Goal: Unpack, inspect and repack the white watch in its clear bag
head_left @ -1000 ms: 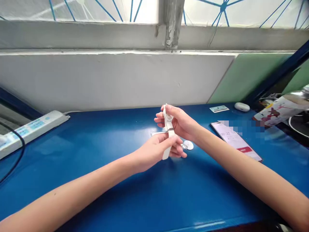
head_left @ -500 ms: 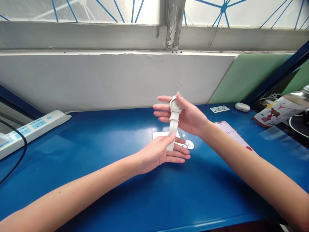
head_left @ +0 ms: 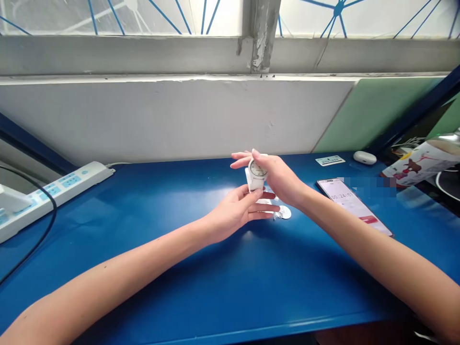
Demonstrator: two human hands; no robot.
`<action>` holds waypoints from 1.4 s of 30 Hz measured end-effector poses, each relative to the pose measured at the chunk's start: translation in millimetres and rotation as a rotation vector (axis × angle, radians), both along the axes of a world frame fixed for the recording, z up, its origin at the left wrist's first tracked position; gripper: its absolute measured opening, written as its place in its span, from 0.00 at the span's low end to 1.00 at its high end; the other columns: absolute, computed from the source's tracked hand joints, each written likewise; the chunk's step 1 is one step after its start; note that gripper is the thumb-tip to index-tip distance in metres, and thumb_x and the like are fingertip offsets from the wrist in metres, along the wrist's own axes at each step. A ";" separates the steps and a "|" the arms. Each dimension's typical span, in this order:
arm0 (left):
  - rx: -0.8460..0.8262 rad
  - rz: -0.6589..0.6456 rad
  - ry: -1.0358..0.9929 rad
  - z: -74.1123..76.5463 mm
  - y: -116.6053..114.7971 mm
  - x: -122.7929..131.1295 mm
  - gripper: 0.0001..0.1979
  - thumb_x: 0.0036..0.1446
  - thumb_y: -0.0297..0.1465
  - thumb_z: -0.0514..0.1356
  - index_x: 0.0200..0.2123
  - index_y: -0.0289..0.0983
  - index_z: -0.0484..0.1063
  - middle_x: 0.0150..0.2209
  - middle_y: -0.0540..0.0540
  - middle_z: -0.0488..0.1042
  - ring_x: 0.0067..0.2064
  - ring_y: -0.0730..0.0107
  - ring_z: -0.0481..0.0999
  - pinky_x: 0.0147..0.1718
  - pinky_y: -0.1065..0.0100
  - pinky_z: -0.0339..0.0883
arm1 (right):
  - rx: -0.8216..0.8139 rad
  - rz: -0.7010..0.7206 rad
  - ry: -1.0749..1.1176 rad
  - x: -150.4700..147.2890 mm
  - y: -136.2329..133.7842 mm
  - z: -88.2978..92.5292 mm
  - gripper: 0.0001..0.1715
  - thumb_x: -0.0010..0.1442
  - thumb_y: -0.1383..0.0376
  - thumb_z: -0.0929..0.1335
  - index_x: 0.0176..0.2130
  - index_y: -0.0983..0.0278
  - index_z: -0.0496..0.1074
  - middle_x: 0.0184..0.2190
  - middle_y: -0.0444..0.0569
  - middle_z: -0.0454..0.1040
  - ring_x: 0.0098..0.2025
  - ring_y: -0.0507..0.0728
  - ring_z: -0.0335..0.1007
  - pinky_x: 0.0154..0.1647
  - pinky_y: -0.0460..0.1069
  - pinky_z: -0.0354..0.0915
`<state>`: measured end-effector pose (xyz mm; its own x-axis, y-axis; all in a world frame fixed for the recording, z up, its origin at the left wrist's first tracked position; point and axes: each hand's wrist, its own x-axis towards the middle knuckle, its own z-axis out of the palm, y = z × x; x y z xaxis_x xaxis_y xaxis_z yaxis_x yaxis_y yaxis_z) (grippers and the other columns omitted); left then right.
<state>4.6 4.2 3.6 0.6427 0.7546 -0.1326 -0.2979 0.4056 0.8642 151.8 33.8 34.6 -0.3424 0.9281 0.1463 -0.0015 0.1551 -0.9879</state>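
A white wristwatch [head_left: 256, 171] with a round dial is held above the blue table [head_left: 223, 282], dial facing me. My right hand [head_left: 278, 178] pinches the watch case between thumb and fingers. My left hand [head_left: 239, 208] sits just below, its thumb and fingers closed on the lower end of the white strap. Beneath the hands lie a small round silver disc [head_left: 285, 212] and a bit of clear packaging, partly hidden.
A phone [head_left: 354, 206] with a lit screen lies right of my hands. A white power strip [head_left: 53, 191] with a black cable is at the far left. A white earbud case [head_left: 364, 157] and a small card [head_left: 329, 160] sit by the wall. A printed bag [head_left: 420, 165] is at the right.
The watch has come down from its raised position and its strap now looks folded shorter. My left hand has moved up close under the case. The view shifted slightly.
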 end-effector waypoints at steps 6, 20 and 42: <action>0.036 0.028 0.062 -6.8 1.0 -0.6 0.17 0.62 0.41 0.64 0.44 0.32 0.74 0.42 0.37 0.80 0.45 0.56 0.81 0.49 0.58 0.72 | -0.159 0.087 0.112 -1.8 8.5 -13.3 0.18 0.66 0.53 0.65 0.47 0.59 0.78 0.49 0.50 0.79 0.53 0.62 0.75 0.52 0.56 0.70; -0.039 -0.011 0.177 -2.0 -6.7 1.3 0.18 0.59 0.42 0.66 0.40 0.30 0.77 0.44 0.33 0.81 0.47 0.52 0.82 0.50 0.56 0.73 | -0.444 0.300 0.423 4.9 13.9 -8.9 0.28 0.70 0.52 0.57 0.47 0.65 0.77 0.50 0.55 0.80 0.52 0.59 0.77 0.58 0.55 0.68; 0.329 0.155 0.281 6.3 4.3 -7.8 0.15 0.63 0.40 0.63 0.44 0.34 0.77 0.45 0.39 0.81 0.51 0.53 0.79 0.53 0.57 0.70 | 0.045 0.109 0.027 15.2 11.1 11.2 0.17 0.66 0.55 0.65 0.43 0.62 0.79 0.44 0.50 0.81 0.46 0.59 0.76 0.48 0.53 0.71</action>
<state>-3.2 8.5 9.9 0.4920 0.8703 -0.0228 -0.0688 0.0650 0.9955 167.0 44.9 45.7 -0.4363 0.8779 0.1975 -0.0477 0.1966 -0.9793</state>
